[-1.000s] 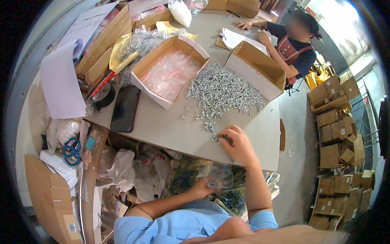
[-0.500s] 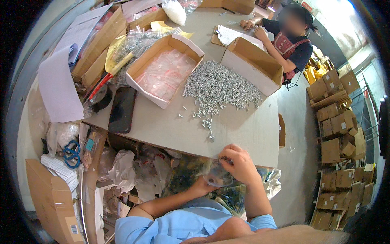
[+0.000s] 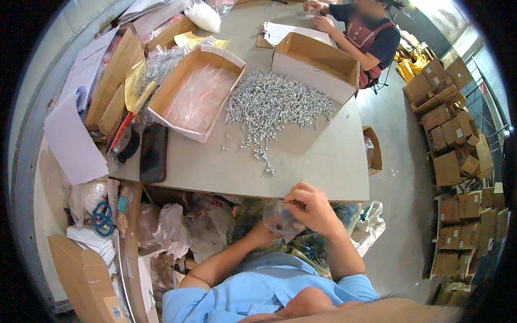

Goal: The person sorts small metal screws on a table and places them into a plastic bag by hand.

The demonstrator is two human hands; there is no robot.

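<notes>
A small clear plastic bag [image 3: 278, 216] is held below the near edge of the grey table [image 3: 318, 167]. My left hand [image 3: 265, 230] grips it from underneath and is mostly hidden by it. My right hand [image 3: 312, 209] is closed over the bag's top with the fingers pinched at its mouth. A large heap of silver screws [image 3: 274, 102] lies on the table ahead, with a few stray screws [image 3: 264, 159] trailing toward me.
An open cardboard box of clear bags [image 3: 195, 94] and an empty cardboard box [image 3: 316, 65] flank the heap. A black phone [image 3: 153, 153] lies at the left. Another person [image 3: 366, 32] sits across, over papers. Stacked cartons [image 3: 458, 140] stand right; blue scissors [image 3: 100, 218] lie lower left.
My right hand left the screws at the table's near edge and came back down to the bag held in my left hand below the table.
</notes>
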